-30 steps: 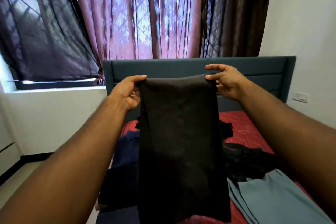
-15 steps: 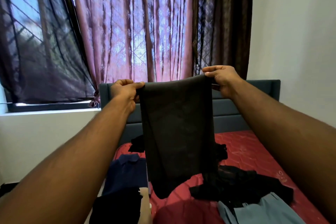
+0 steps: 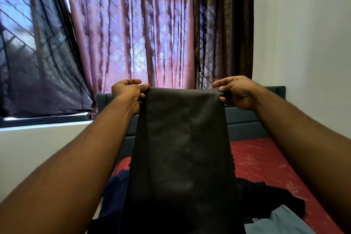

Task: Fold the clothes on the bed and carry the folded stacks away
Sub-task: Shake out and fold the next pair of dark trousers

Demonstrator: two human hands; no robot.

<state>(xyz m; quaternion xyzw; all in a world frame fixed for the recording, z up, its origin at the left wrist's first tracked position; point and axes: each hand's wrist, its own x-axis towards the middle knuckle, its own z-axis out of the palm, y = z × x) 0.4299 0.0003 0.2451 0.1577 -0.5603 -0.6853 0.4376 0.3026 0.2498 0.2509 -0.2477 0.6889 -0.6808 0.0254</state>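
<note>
Black cloth pinched between fingers

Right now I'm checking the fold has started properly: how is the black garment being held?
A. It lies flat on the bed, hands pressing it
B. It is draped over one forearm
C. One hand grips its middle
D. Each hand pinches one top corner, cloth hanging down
D: the left hand and the right hand each pinch a top corner of the black garment, which hangs down in front of the red bed.
</note>
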